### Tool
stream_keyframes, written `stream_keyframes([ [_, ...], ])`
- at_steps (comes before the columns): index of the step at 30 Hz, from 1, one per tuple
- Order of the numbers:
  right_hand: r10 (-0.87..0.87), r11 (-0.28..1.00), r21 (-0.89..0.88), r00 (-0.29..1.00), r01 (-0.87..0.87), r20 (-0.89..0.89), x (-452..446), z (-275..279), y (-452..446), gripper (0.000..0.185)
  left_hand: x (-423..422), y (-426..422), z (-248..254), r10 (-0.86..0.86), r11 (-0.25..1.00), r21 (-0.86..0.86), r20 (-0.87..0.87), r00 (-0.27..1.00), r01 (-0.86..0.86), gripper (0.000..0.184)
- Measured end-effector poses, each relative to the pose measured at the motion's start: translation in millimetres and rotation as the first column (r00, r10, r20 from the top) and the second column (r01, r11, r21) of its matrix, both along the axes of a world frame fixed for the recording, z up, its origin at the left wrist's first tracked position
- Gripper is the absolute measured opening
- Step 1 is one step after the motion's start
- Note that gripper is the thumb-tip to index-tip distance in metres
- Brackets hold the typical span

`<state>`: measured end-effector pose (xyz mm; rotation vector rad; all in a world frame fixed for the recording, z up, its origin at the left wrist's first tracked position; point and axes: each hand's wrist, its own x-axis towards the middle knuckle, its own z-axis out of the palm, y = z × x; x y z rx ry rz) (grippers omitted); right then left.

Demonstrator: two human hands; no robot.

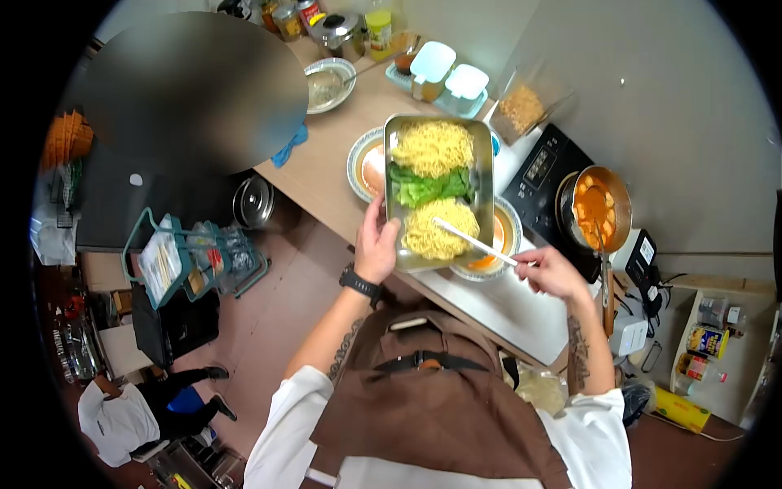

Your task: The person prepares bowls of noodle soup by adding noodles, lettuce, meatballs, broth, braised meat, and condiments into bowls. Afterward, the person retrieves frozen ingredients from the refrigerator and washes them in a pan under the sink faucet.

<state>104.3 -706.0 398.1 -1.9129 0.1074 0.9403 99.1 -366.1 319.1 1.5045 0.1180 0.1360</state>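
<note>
My left hand (pixel 377 244) grips the near left side of a rectangular metal tray (pixel 487 187), which is held over the counter. In it lie two heaps of yellow noodles, a far one (pixel 432 148) and a near one (pixel 442 229), with green leafy vegetables (pixel 428 186) between them. My right hand (pixel 552 273) is closed around slim white chopsticks (pixel 476 243), whose tips touch the near noodles. Partly hidden by the tray are two patterned bowls, one on the left (pixel 356 167) and one on the right (pixel 516 236), both with something orange in them.
Right of the tray, a pan (pixel 623 204) of orange sauce with pieces in it sits on a black induction cooker (pixel 542 163). Lidded containers (pixel 432 61), another bowl (pixel 342 94) and a lidded pot (pixel 338 37) stand farther back. A person (pixel 122 420) is at lower left.
</note>
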Motion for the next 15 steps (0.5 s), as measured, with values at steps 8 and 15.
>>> stream_keyframes([
  [8,-0.123,0.992,0.008,0.988,0.123,0.092,-17,-12,-20,0.021,11,-27,-29,0.036,0.999,0.016,0.034,0.999,-0.037,0.055],
  [15,-0.190,0.982,0.022,0.964,0.189,0.185,-32,25,-59,0.021,11,-6,-15,0.109,0.994,-0.010,-0.018,0.994,-0.110,0.050],
])
